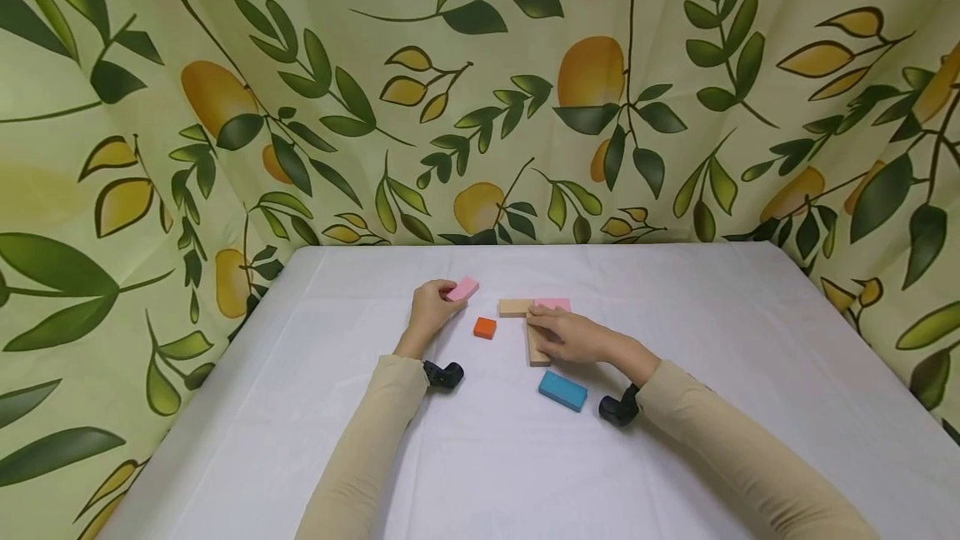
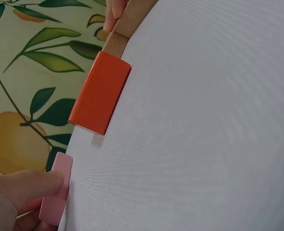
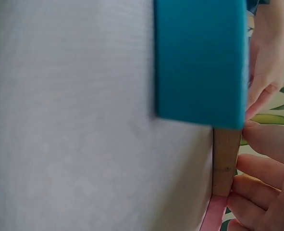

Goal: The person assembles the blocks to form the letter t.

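Observation:
My left hand (image 1: 430, 312) pinches a pink block (image 1: 465, 287) between thumb and fingers at the far left of the blocks. In the left wrist view this pink block (image 2: 58, 190) is tilted, with the thumb on its face. My right hand (image 1: 576, 337) lies over a T-like arrangement, its fingers touching the blocks. One wooden block (image 1: 514, 307) and a second pink block (image 1: 555, 302) form the top row; another wooden block (image 1: 537, 350) extends from it toward me. The right hand partly hides the upright wooden block and the second pink block.
A small orange block (image 1: 484, 327) sits between the two hands. Nearer to me, a blue block (image 1: 562, 391) lies at an angle below the right hand. The white cloth-covered table (image 1: 480, 473) ends at a leaf-patterned curtain (image 1: 495, 132).

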Demonstrator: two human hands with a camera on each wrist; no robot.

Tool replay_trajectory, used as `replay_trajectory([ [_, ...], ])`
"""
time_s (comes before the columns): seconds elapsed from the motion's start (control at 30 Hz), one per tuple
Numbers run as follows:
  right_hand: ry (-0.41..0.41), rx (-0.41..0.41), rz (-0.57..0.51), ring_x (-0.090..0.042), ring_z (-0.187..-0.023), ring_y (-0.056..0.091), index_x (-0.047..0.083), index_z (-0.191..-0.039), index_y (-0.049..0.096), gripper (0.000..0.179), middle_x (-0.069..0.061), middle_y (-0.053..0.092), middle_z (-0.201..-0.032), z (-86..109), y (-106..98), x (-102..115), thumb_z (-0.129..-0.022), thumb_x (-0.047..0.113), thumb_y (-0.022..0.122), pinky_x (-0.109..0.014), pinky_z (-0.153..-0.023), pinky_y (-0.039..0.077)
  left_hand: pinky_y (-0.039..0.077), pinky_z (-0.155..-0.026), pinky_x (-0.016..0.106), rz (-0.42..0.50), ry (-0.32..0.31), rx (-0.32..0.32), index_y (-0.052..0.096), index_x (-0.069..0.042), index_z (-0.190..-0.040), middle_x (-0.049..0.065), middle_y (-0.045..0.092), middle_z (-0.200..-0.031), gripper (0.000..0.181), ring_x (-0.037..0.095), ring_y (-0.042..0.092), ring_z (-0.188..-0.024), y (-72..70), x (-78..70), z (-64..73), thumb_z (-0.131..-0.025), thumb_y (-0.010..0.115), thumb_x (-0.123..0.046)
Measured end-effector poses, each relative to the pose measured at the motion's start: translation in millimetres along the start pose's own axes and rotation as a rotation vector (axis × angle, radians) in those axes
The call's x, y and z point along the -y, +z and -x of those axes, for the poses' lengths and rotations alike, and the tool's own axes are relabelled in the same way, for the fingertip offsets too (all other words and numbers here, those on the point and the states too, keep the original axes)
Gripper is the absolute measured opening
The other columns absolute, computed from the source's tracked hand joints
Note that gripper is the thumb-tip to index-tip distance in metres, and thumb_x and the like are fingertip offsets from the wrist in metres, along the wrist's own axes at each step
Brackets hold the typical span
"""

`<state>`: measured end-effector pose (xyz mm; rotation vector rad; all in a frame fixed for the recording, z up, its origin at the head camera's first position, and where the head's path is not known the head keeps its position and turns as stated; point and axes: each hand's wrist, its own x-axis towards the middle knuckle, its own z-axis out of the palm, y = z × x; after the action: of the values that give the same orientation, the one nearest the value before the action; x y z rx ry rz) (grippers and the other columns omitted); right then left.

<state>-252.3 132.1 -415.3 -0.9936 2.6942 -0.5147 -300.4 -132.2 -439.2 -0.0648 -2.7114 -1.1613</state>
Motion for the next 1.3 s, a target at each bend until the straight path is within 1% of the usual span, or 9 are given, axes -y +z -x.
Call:
replay_trajectory([
  [0.1,0.002,-0.002,-0.002,-0.038,-0.145,0.032,-0.003,-0.141,0.045,0.051,-0.023,0.034,-0.154,1.0,-0.6,0.8,-0.097,0.019,0.056,-0.053,-0.118,0.028,0.054,-0.084,0.037,0.009,-0.005,-0.007,0.068,0.004,-0.113,0.021,0.072,-0.105,0.037,0.026,0.063,-0.088,0.3,0.7,-0.7,-0.08,0.076,-0.011],
  [0.3,0.0,-0.007,0.007,-0.038,-0.144,0.033,-0.003,-0.141,0.045,0.051,-0.023,0.034,-0.154,1.8,-0.4,1.3,-0.097,0.019,0.056,-0.053,-0.118,0.03,0.055,-0.088,0.038,0.016,-0.027,-0.005,0.068,0.002,-0.114,0.019,0.072,-0.107,0.037,0.027,0.063,-0.09,1.0,1.4,-2.1,-0.081,0.076,-0.012],
  [0.5,0.0,-0.009,0.001,-0.039,-0.144,0.033,-0.003,-0.141,0.045,0.051,-0.024,0.035,-0.154,1.2,0.0,0.9,-0.097,0.019,0.056,-0.054,-0.117,0.029,0.055,-0.088,0.037,0.013,-0.038,-0.004,0.069,0.002,-0.114,0.019,0.072,-0.107,0.037,0.027,0.062,-0.09,0.7,1.3,-2.1,-0.081,0.076,-0.013],
  [0.73,0.0,-0.011,0.0,-0.039,-0.144,0.033,-0.003,-0.141,0.045,0.051,-0.024,0.034,-0.154,0.8,1.0,0.2,-0.097,0.02,0.057,-0.054,-0.117,0.03,0.054,-0.086,0.037,0.014,-0.029,-0.004,0.069,0.003,-0.113,0.02,0.072,-0.106,0.036,0.027,0.063,-0.089,-0.2,0.1,-1.0,-0.081,0.076,-0.011],
  [1.0,-0.001,-0.007,-0.004,-0.04,-0.144,0.032,-0.004,-0.141,0.044,0.051,-0.025,0.034,-0.154,0.6,-0.2,1.1,-0.097,0.019,0.056,-0.054,-0.117,0.03,0.054,-0.083,0.036,0.02,-0.01,-0.029,0.069,0.003,-0.111,0.02,0.072,-0.103,0.034,0.026,0.063,-0.087,-1.0,-1.9,-1.5,-0.08,0.076,-0.009],
  [1.3,-0.006,-0.001,-0.003,-0.04,-0.144,0.032,-0.005,-0.14,0.045,0.05,-0.026,0.034,-0.153,-1.2,0.0,1.0,-0.097,0.018,0.056,-0.054,-0.117,0.029,0.055,-0.088,0.037,0.035,-0.058,-0.01,0.069,0.001,-0.114,0.019,0.072,-0.109,0.036,0.026,0.064,-0.092,0.7,-5.7,-2.8,-0.08,0.076,-0.011],
])
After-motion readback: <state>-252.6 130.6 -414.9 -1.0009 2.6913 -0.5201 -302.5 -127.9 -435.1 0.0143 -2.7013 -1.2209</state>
